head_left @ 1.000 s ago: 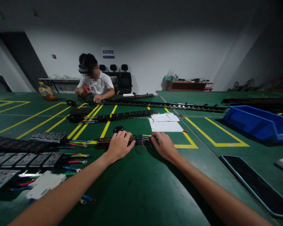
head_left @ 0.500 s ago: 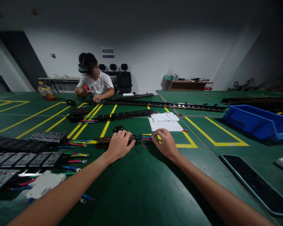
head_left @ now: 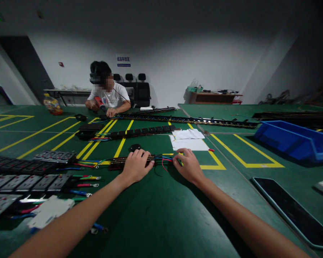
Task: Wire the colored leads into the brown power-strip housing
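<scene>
In the head view, my left hand (head_left: 136, 165) is closed over a narrow dark strip with brass-coloured rails (head_left: 116, 163), which lies on the green table. Blue, green and red wires (head_left: 163, 158) come out of the strip's right end. The fingers of my right hand (head_left: 188, 165) are pinched at the tips of these wires; exactly which ones they hold is hidden. One red wire curls down between my hands. Just behind my left hand sits a small round black object (head_left: 135, 147).
Socket strips (head_left: 29, 182) with lugged wires lie at left, a white plastic piece (head_left: 51, 212) beside them. White papers (head_left: 190, 139) lie beyond my right hand. A blue bin (head_left: 293, 141) and a phone (head_left: 290, 211) are at right. Across the table, a person (head_left: 109, 93) holds a red power drill.
Almost nothing differs. My right hand's fingers have shifted very slightly at the wire ends; my left hand stays on the strip.
</scene>
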A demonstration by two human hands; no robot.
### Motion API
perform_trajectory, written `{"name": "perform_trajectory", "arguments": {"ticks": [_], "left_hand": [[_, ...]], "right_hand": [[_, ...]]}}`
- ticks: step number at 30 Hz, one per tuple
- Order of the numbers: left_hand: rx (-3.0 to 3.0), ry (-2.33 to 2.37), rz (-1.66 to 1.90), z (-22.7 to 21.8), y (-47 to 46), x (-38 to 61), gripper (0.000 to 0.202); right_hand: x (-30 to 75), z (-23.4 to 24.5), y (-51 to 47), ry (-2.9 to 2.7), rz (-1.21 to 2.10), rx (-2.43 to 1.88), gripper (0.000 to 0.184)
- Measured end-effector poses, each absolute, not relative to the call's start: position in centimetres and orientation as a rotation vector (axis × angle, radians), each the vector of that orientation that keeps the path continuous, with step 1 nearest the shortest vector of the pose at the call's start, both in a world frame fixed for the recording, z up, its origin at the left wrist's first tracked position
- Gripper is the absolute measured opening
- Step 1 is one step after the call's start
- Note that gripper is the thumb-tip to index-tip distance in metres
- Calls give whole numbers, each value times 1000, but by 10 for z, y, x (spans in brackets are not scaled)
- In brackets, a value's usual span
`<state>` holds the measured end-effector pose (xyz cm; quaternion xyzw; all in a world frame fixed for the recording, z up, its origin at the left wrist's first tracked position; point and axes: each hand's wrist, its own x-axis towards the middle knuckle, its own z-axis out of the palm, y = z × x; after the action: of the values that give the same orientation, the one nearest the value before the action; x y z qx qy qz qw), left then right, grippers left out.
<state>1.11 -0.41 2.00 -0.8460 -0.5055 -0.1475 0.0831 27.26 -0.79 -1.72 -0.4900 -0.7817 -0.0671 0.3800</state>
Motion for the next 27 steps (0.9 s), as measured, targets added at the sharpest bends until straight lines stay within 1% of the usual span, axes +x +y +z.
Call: {"name": "perform_trajectory", "arguments": {"ticks": [2,6,12,18,23,27], "left_hand": [[-2532,-1509,-442,20,-4,11,37],[-2546,-1510,-454,20,-4,11,37],[-2546,-1513,-451,20,-4,10,37],[-2566,-1530,-453,23,-5,11,37],[-2559,-1530,-446,23,-5,11,38],[-2543,-1518,-435,22,-6,11,38]], "right_hand": [[273,-18,-8,-2024,-165,-1241,19],[272,-18,-6,-1955,-163,-1263,16],[270,-22,-3,-2029,-4,-1384,17],[272,-20,-4,-1959,-107,-1339,18],[271,-17,-7,-2049,-95,-1349,22],[271,-16,-8,-1930,-156,-1299,19]]}}
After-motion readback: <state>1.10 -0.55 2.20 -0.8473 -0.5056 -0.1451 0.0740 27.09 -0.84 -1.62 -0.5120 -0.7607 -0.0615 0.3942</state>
